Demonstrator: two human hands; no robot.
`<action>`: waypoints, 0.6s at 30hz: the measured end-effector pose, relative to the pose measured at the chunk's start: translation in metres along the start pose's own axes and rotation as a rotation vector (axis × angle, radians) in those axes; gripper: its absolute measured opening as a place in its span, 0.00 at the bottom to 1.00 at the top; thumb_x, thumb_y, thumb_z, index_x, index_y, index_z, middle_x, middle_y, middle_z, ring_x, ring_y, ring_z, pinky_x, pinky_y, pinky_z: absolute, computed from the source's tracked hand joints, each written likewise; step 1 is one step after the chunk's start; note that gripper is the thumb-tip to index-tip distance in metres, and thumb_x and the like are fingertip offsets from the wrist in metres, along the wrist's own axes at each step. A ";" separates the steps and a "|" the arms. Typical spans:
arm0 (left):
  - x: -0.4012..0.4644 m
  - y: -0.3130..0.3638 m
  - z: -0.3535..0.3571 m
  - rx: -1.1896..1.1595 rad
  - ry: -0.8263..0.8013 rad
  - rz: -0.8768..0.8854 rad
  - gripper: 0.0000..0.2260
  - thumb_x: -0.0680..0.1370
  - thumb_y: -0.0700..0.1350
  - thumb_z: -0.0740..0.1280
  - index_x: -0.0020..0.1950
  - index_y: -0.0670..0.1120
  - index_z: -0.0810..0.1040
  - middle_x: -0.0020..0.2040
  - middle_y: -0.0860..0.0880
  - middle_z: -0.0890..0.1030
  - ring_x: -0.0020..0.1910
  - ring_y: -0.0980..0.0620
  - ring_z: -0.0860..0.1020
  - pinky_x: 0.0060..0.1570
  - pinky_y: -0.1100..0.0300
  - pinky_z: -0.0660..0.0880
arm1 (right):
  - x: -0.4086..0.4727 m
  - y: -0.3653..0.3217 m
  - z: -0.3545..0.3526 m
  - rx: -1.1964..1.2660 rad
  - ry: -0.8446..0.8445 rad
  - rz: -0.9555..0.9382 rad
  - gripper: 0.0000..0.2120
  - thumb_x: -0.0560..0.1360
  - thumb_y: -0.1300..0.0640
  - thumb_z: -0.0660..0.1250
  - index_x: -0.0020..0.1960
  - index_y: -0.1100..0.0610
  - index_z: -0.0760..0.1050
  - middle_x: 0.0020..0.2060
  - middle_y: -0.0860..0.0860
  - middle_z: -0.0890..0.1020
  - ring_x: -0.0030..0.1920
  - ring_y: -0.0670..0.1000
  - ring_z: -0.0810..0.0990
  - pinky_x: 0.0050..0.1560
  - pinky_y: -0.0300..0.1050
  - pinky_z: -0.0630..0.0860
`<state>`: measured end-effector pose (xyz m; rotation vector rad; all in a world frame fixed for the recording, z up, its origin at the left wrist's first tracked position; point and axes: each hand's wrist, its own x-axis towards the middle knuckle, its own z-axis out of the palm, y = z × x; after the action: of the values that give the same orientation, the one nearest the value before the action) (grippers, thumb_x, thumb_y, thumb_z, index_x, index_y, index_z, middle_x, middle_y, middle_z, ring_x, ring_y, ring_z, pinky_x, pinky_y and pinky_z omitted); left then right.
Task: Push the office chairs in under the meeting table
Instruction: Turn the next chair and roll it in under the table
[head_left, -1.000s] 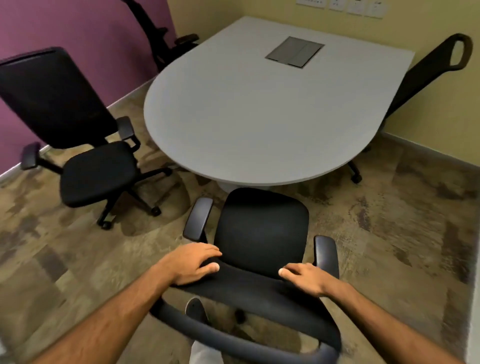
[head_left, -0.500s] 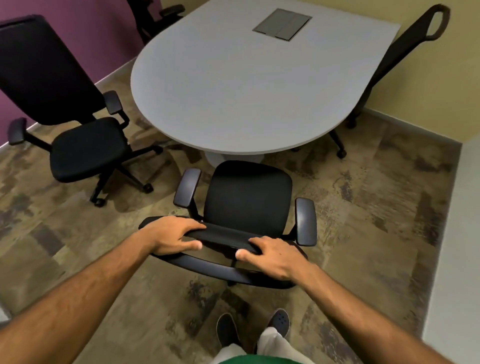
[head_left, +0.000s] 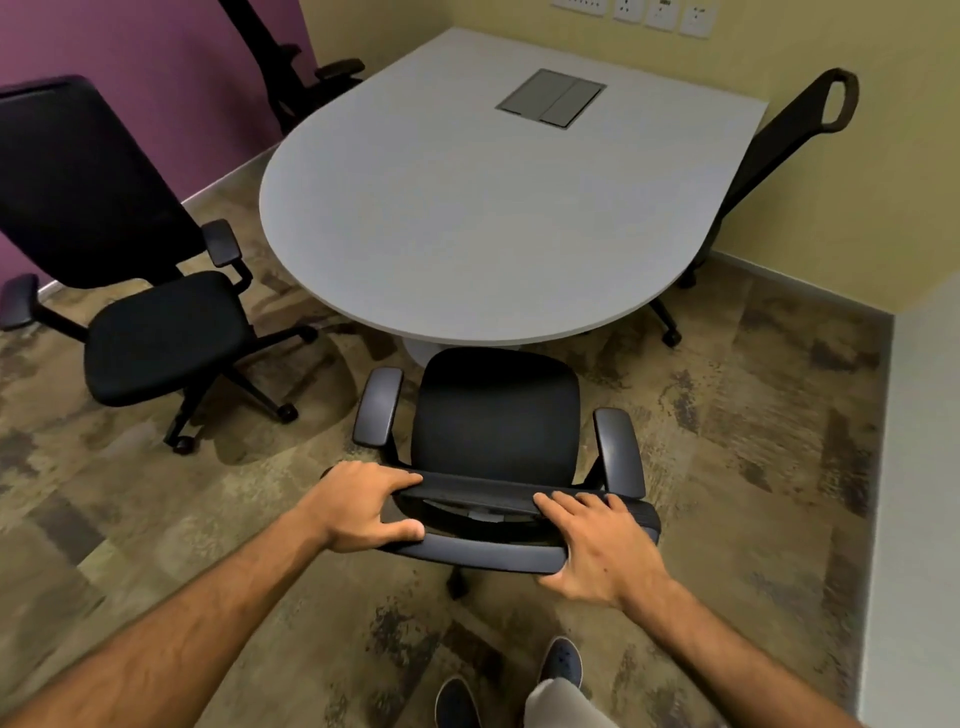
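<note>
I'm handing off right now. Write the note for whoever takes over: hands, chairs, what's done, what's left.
Left hand and right hand both grip the top of the backrest of the near chair.
Near chair: front edge of its seat is just at the rim of the meeting table, not under yet.
Left chair stands out on the carpet, well clear of the table.
Right chair and far chair sit close against the table.
Left to do: push in the near chair, then the left chair.

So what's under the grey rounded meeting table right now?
Under the grey rounded meeting table, only a pale pedestal base and the front edge of the held black office chair's seat show; the tabletop hides the rest.
</note>
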<state>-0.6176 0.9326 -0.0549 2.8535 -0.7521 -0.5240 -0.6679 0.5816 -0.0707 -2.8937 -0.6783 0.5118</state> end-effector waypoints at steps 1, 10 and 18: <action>0.005 0.003 0.000 0.002 -0.011 0.006 0.46 0.69 0.82 0.51 0.76 0.53 0.70 0.71 0.55 0.76 0.67 0.53 0.75 0.60 0.54 0.73 | 0.005 0.010 -0.006 -0.007 -0.006 -0.008 0.47 0.67 0.25 0.57 0.79 0.48 0.60 0.73 0.49 0.72 0.69 0.57 0.72 0.69 0.61 0.66; 0.077 0.016 -0.024 -0.001 -0.007 0.011 0.52 0.63 0.81 0.62 0.79 0.52 0.64 0.74 0.54 0.73 0.69 0.51 0.74 0.64 0.53 0.72 | 0.072 0.096 -0.062 -0.065 0.043 -0.121 0.43 0.64 0.29 0.64 0.74 0.47 0.69 0.66 0.47 0.79 0.61 0.54 0.80 0.58 0.56 0.74; 0.111 0.000 -0.036 -0.037 -0.039 0.002 0.50 0.63 0.81 0.61 0.78 0.54 0.66 0.71 0.55 0.76 0.66 0.53 0.75 0.61 0.54 0.72 | 0.101 0.112 -0.076 -0.081 0.040 -0.130 0.44 0.63 0.29 0.66 0.75 0.48 0.69 0.67 0.48 0.79 0.63 0.54 0.79 0.61 0.57 0.75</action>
<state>-0.5141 0.8793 -0.0545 2.8164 -0.7433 -0.5884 -0.5100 0.5242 -0.0518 -2.8997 -0.8945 0.4191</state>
